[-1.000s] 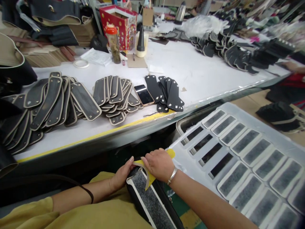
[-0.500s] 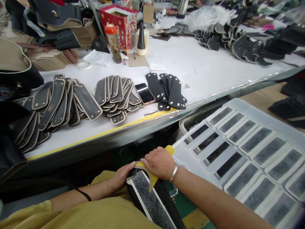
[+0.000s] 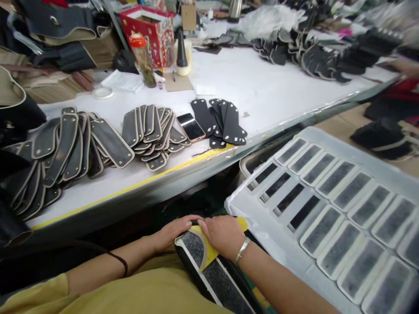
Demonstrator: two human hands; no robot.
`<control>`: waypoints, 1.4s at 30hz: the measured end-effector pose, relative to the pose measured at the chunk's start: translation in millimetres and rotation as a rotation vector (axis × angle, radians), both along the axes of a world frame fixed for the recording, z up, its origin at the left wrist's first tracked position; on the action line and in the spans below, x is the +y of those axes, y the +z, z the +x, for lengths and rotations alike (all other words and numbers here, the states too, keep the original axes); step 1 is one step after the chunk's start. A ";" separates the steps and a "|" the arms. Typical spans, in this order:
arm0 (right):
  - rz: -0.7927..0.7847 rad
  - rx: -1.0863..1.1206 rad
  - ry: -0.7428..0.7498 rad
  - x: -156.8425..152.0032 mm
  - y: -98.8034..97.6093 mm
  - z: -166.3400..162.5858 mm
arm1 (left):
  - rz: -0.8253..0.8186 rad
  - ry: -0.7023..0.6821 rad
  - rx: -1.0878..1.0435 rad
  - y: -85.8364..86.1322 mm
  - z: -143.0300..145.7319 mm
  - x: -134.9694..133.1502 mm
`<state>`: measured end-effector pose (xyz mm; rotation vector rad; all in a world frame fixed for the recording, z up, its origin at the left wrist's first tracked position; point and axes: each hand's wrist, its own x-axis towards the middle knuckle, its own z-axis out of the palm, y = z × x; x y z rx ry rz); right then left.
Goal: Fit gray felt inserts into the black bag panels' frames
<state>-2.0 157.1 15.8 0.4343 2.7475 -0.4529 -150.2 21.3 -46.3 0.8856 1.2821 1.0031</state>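
Note:
On my lap rests a long black piece, perhaps a bag, with a speckled grey panel edged by white strips along its top. My left hand is closed on its far end, the thumb near my right hand. In my right hand, which wears a silver bracelet, is a yellow strip with a tan edge. It curves over the panel, and its rounded end sticks out past the knuckles. My fingers hide the strip's middle.
A white tray of grey rectangular pieces stands to my right. On the white table lie stacked grey straps, a phone and black straps. A jar and red box stand behind.
My right hand and the yellow strip have shifted slightly down in the picture. The strip now lies over more of the grey panel's far end. The whole view has turned a little.

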 end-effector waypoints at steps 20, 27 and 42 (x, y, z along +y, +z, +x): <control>-1.075 0.171 -1.162 -128.3 79.3 128.1 | -0.010 0.144 -0.322 1.8 -24.6 -9.9; -1.037 0.537 -1.345 -200.0 22.6 93.4 | 0.057 0.588 -0.872 2.9 20.4 -28.2; -1.552 0.569 -1.593 -189.9 -7.0 8.1 | 0.079 0.447 -1.086 -2.6 29.9 -7.4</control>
